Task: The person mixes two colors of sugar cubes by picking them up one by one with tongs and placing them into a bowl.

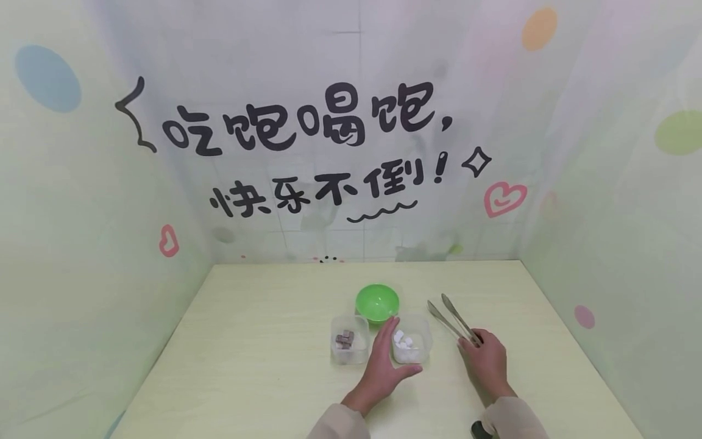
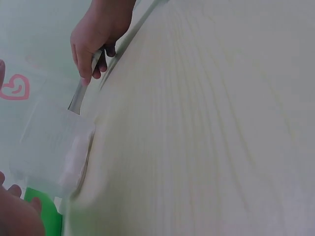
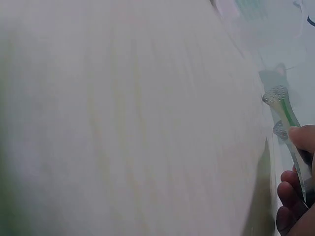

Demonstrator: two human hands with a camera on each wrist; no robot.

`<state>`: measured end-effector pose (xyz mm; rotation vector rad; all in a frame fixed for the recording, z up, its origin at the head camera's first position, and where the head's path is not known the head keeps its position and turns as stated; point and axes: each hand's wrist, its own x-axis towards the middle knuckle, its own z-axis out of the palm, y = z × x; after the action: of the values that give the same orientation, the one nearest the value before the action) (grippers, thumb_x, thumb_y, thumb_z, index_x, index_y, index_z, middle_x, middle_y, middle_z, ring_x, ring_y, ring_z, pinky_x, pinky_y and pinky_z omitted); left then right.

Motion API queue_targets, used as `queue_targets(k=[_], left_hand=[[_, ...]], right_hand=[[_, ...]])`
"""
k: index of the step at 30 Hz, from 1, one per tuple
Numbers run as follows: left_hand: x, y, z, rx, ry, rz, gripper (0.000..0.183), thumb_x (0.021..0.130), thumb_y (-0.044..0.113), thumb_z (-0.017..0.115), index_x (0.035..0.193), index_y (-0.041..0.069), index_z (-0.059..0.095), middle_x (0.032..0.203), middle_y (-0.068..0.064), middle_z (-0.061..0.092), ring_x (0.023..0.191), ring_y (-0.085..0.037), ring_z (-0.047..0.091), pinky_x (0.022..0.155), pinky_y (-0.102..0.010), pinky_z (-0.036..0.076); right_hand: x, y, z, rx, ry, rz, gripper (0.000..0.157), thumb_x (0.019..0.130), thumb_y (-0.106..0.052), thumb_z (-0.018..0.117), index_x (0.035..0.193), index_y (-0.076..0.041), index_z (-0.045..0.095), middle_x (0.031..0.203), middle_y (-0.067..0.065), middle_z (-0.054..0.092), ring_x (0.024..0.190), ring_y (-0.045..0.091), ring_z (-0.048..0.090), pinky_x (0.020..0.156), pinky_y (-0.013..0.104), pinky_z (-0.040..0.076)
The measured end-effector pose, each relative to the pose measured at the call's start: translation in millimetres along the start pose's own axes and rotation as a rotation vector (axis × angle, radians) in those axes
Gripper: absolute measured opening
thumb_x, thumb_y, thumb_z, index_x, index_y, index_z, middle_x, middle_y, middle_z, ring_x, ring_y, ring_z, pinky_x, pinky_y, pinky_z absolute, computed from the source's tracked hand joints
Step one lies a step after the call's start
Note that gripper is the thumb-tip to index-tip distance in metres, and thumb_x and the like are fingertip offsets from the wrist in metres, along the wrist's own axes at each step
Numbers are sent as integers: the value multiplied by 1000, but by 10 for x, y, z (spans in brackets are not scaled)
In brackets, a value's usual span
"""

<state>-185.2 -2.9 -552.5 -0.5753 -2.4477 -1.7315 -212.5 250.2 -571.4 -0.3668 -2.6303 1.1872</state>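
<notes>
My right hand grips a pair of metal tongs, whose two arms stand apart and point forward over the table. In the right wrist view the perforated tips of the tongs show beyond the thumb of my right hand. Thumb and fingers of my left hand are spread at the near left side of a clear plastic container holding several white cubes. Left of that hand stands a second clear container with several brown cubes.
A green bowl stands just behind the two containers. The pale wooden table meets printed walls at the back and both sides. Beside the right sleeve, a dark rounded thing shows at the bottom edge.
</notes>
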Motion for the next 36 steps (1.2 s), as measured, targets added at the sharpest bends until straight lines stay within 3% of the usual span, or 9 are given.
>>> queue_targets(k=[11, 20, 36], left_hand=[[57, -64, 16, -2, 21, -70, 99, 75, 30, 84, 153, 15, 26, 159, -11, 20, 143, -33, 24, 113, -56, 23], [98, -125, -10, 21, 24, -64, 101, 74, 34, 84, 153, 10, 25, 157, -12, 25, 142, -33, 26, 114, -54, 24], [134, -170, 9, 20, 13, -93, 101, 75, 32, 84, 153, 11, 24, 156, -12, 28, 141, -33, 28, 114, -52, 25]], right_hand=[[-21, -48, -28, 64, 124, -31, 32, 86, -13, 74, 112, 4, 65, 88, 12, 68, 82, 27, 63, 71, 36, 50], [-48, -79, -54, 152, 186, -67, 32, 83, -11, 78, 109, 3, 67, 88, 13, 69, 77, 14, 63, 59, 10, 47], [-158, -240, -168, 261, 255, -170, 27, 80, -8, 80, 103, 1, 69, 87, 16, 71, 71, -6, 58, 58, 8, 49]])
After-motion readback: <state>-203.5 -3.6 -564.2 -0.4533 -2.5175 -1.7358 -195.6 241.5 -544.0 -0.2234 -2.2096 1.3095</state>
